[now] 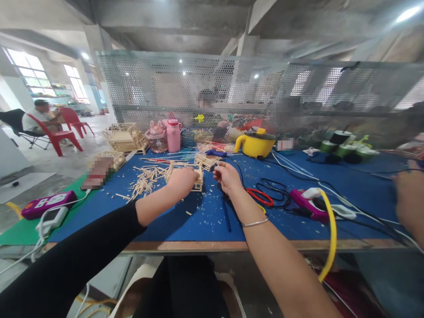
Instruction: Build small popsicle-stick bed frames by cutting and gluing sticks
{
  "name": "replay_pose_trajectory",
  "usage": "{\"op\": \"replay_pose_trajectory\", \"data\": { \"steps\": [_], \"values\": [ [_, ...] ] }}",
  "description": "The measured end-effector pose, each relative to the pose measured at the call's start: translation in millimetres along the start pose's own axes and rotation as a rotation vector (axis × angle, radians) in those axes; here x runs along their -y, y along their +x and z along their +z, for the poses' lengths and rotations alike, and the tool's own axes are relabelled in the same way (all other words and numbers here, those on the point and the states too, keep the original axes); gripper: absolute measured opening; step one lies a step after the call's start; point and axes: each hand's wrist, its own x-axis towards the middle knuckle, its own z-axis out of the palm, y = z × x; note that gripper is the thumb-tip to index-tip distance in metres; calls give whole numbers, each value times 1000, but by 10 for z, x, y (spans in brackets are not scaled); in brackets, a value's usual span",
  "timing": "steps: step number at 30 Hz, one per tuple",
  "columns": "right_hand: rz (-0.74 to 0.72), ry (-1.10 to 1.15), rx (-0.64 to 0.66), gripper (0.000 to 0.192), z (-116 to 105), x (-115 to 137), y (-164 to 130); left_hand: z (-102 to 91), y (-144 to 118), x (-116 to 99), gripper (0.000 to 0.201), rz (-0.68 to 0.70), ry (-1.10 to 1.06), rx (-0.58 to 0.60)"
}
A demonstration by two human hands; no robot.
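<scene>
My left hand point(184, 182) is closed around a small model built of pale wooden sticks point(199, 182), which rests on the blue tabletop and is partly hidden by the hand. Just to the right, my right hand point(229, 177) is raised over the table with thumb and fingertips pinched together. Whatever is between those fingertips is too small to make out. Behind both hands lies a second small stick frame point(206, 161), with a blue-handled tool point(215, 153) beside it. Loose wooden sticks point(145, 183) are heaped left of my left hand.
A blue pen-like rod point(226, 215) lies near the front edge. A yellow pot point(259, 145), a pink bottle point(173, 136) and larger stick models point(124, 138) stand behind. Cables run to a purple power strip point(306, 205) at right. Another person's arm point(410, 203) enters at far right.
</scene>
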Motion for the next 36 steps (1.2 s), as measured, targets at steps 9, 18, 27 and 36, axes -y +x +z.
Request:
{"op": "replay_pose_trajectory", "data": {
  "steps": [9, 18, 27, 36],
  "values": [
    [-84, -107, 107, 19, -7, -64, 11, 263, -23, 104, 30, 94, -23, -130],
    [-217, -375, 472, 14, -76, 181, -192, 330, -539, 152, 33, -7, -343, -452],
    [-615, -1014, 700, 12, 99, 46, -463, 275, -484, 82, 29, -203, -338, -31],
    [-319, -675, 651, 19, 72, -39, -371, 235, -449, 18, 24, -127, -398, -80]
  ]
}}
